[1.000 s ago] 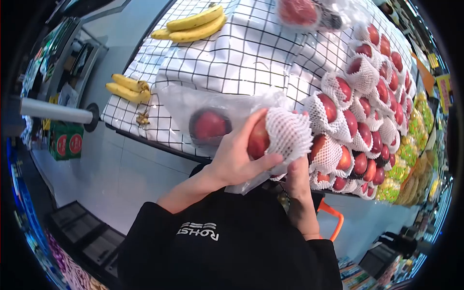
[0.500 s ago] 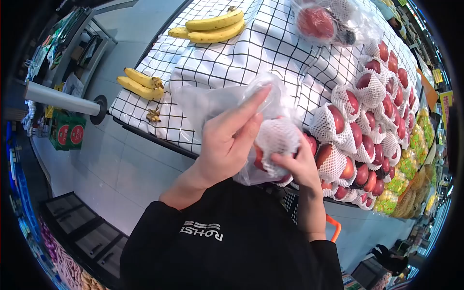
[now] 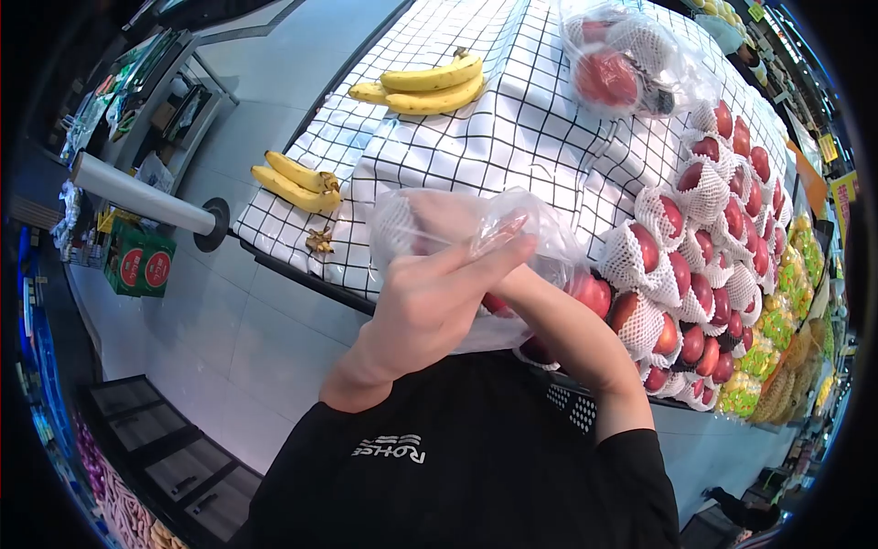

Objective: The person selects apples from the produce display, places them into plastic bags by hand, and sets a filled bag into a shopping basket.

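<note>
1. Lying leftmost, a few bananas (image 3: 297, 183) rested on the checked surface (image 3: 439, 151).
2. The left hand (image 3: 416, 306), fingers pressed together, pinched the clear bag (image 3: 553, 229) near its mouth.
3. Blurred behind the plastic, the right hand (image 3: 444, 215) was already inside, beside a netted fruit (image 3: 393, 224), so that fruit was bagged; its grip couldn't be told.
4. Rightward, netted red fruits (image 3: 645, 247) lay piled.

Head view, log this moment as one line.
left hand: holding clear bag | right hand: seen through bag, by foam net, grip unclear | bananas: on checked cloth | fruit pile: beside bag
</note>
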A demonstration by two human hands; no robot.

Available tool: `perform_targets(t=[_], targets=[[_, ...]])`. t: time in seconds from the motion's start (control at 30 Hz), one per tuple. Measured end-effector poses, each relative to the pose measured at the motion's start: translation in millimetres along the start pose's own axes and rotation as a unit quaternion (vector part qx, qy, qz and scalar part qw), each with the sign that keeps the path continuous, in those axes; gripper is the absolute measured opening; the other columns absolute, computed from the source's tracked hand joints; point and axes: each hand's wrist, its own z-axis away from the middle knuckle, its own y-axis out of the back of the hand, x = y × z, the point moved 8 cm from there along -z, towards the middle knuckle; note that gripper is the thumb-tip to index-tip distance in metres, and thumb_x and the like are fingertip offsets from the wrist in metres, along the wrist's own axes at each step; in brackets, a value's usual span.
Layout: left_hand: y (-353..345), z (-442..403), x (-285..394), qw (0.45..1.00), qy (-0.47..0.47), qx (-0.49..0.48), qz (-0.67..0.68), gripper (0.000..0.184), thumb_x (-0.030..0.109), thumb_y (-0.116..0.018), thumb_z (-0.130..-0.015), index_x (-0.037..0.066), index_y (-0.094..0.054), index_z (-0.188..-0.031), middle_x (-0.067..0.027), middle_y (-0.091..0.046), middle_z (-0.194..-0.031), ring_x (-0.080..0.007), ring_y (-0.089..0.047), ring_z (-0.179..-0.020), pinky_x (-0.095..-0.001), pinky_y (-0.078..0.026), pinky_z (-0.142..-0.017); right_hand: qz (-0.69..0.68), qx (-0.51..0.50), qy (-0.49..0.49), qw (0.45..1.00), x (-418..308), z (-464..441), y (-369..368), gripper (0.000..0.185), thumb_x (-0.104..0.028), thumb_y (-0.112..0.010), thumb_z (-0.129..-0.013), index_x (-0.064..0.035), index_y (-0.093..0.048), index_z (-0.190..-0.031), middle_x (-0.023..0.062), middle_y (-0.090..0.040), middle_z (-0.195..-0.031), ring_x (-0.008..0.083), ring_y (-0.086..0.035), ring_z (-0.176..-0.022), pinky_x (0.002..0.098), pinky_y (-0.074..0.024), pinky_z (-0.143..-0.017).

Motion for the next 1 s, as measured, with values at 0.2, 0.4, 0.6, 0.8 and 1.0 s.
perform_targets(t=[0.2,0.4,0.6,0.8,1.0], targets=[[11,14,18,0.994,-0.072,0.002,0.078,0.050,-0.009,-0.059,-0.066,-0.007,-0.062,-0.116,-0.0256,-0.062,-0.117,-0.0319,-0.069,-0.090,-0.0325,-0.056,-0.072,0.041,-0.006,0.060,0.997,-16,-20,-20,0.029,-0.016,-0.059,-0.081,-0.0030,-0.058,-0.107,0.0162,-0.063,-0.092,0.0322,-0.061,-0.081,0.0381,-0.0483,-0.069],[0,14,34,0.958,-0.107,-0.097,0.249,0.036,-0.011,-0.060,-0.070,-0.002,-0.067,-0.105,-0.0298,-0.062,-0.115,-0.0370,-0.067,-0.095,-0.0410,-0.052,-0.085,0.101,0.032,0.050,0.993,-13,-22,-28,0.023,-0.021,-0.060,-0.079,-0.0037,-0.063,-0.093,0.0136,-0.064,-0.087,0.0307,-0.061,-0.078,0.0378,-0.0486,-0.070],[1,24,28,0.970,-0.156,-0.032,0.185,0.010,0.007,-0.061,-0.081,0.000,-0.067,-0.081,-0.0366,-0.062,-0.104,-0.0291,-0.067,-0.063,-0.0288,-0.049,-0.049,0.198,0.111,0.048,0.973,9,-25,-47,0.024,-0.027,-0.061,-0.076,-0.0044,-0.068,-0.079,0.0110,-0.064,-0.083,0.0292,-0.061,-0.076,0.0374,-0.0489,-0.071],[14,34,-32,0.959,0.046,0.166,0.226,0.034,-0.005,-0.046,-0.092,-0.002,-0.056,-0.125,-0.0340,-0.057,-0.119,-0.0024,-0.036,-0.046,-0.0177,-0.028,-0.040,0.134,0.017,-0.060,0.989,15,2,-26,0.027,-0.022,-0.066,-0.078,0.0010,-0.065,-0.091,0.0191,-0.064,-0.092,0.0333,-0.064,-0.086,0.0439,-0.0515,-0.070],[10,18,-70,0.946,0.126,0.219,0.204,0.032,-0.005,-0.044,-0.095,-0.003,-0.056,-0.125,-0.0294,-0.056,-0.125,0.0016,-0.030,-0.048,-0.0157,-0.023,-0.041,-0.026,0.056,-0.057,0.997,17,86,13,0.044,-0.029,-0.063,-0.087,0.0052,-0.059,-0.114,0.0200,-0.063,-0.108,0.0379,-0.062,-0.093,0.0448,-0.0500,-0.080]])
